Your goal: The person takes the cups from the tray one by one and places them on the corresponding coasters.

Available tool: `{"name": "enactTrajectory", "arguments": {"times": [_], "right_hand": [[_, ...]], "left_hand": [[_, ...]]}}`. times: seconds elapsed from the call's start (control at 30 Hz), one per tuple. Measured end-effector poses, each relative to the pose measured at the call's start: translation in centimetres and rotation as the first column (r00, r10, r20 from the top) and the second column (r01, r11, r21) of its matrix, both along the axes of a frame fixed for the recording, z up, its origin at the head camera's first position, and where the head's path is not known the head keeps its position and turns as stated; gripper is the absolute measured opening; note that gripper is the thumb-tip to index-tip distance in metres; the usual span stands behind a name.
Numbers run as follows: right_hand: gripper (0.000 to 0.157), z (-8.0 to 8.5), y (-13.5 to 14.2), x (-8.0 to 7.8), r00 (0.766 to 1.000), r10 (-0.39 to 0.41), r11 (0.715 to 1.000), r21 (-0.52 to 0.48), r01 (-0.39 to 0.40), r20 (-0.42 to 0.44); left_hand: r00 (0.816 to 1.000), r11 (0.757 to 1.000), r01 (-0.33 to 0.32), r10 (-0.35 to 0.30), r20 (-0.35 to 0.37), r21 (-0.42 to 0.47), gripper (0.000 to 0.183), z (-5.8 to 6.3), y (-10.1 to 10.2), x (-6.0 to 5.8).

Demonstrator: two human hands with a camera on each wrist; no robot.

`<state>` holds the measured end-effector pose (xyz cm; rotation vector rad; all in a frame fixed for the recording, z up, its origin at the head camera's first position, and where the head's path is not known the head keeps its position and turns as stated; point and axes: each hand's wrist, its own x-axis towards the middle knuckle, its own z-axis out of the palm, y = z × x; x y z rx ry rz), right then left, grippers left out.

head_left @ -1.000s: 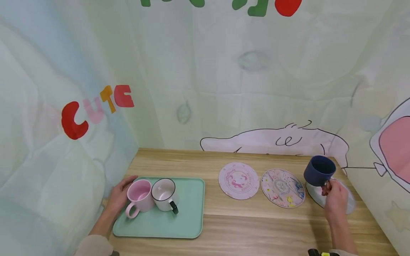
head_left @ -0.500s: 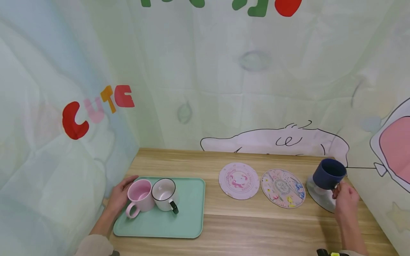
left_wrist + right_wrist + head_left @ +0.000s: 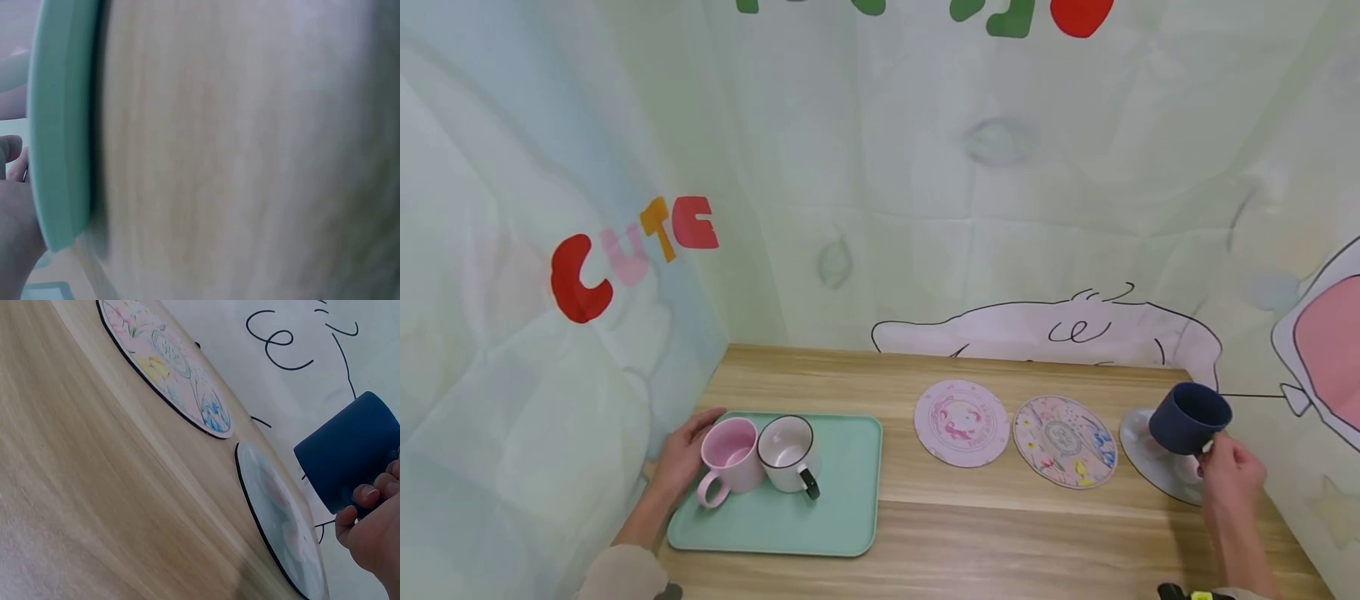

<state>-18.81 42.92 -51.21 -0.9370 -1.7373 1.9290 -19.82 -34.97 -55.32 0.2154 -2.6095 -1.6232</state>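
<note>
My right hand grips a navy blue mug by its handle. In the right wrist view the mug hangs in the air, apart from the pale grey round coaster below it. My left hand rests at the left edge of a mint green tray; its fingertips lie near the tray's back left corner. On the tray a pink mug and a white mug with a black rim and handle stand side by side. In the left wrist view, only part of the hand shows beside the tray's rim.
A pink round coaster and a floral round coaster lie left of the grey coaster on the wooden table. A printed cloth backdrop encloses the table at the back and sides.
My right hand has carried the navy mug to the right and slightly toward me, over the grey coaster, uncovering the coaster's left part. My left hand stays on the tray.
</note>
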Motion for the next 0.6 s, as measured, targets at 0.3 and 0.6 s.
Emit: {"name": "enactTrajectory", "arguments": {"times": [0.3, 0.6], "right_hand": [[0.049, -1.5, 0.6, 0.2, 0.999, -0.036, 0.998, 0.05, 0.034, 0.041], [0.05, -2.8, 0.5, 0.7, 0.997, -0.074, 0.996, 0.047, 0.074, 0.017]], "left_hand": [[1.0, 1.0, 0.001, -0.001, -0.005, 0.012, 0.048, -0.4, -0.3, -0.3], [1.0, 0.999, 0.011, -0.01, -0.024, 0.031, 0.048, -0.2, -0.1, -0.4]]}}
